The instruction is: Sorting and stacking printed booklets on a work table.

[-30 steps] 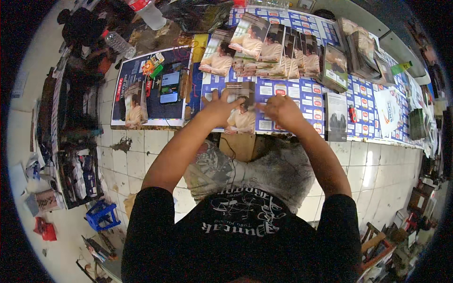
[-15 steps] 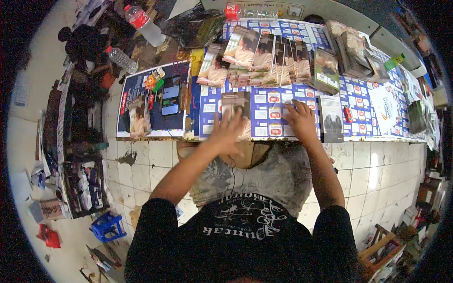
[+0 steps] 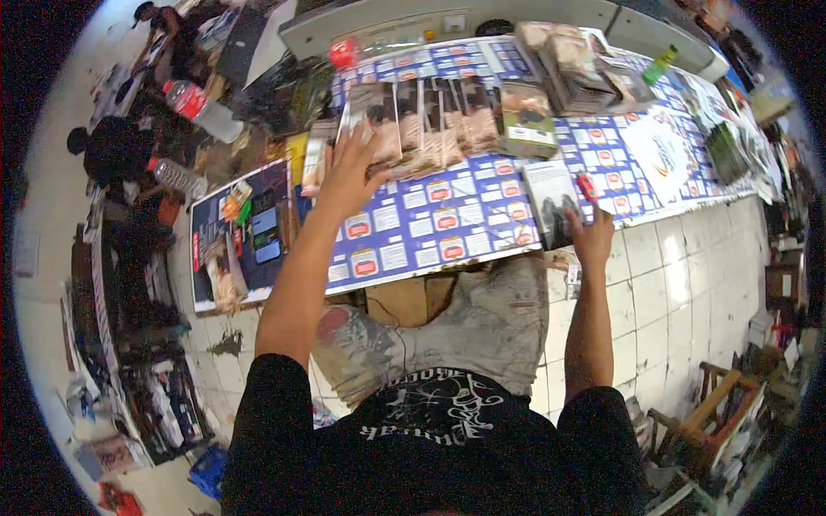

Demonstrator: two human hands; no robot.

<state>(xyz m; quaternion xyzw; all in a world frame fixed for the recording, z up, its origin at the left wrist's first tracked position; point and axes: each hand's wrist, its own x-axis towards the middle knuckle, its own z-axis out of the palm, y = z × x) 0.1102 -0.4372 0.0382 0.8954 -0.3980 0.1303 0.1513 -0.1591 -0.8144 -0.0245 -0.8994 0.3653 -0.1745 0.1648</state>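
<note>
My left hand (image 3: 348, 172) reaches over the left end of a row of overlapping printed covers (image 3: 439, 129), each bearing a photo of a person in light clothing. Its fingers are spread and touch the top cover at that end. Near the table's front edge, my right hand (image 3: 592, 236) rests its fingertips at the lower right of a grey cover (image 3: 548, 181) with a dark picture. Those fingers are apart, and I cannot make out anything between them. A small red object (image 3: 587, 187) lies just beyond the right fingertips.
The table is covered with blue-and-white printed sheets (image 3: 413, 224). A green-edged stack (image 3: 527, 120) and a taller stack of covers (image 3: 572, 69) stand toward the back. On the left lie a phone (image 3: 266, 232), another photo cover (image 3: 225, 279) and plastic bottles (image 3: 202, 110). Two people work at far left.
My left hand has moved forward and left onto the row of covers. The photo cover that lay before me is gone from its place. My right hand has shifted right to the grey cover.
</note>
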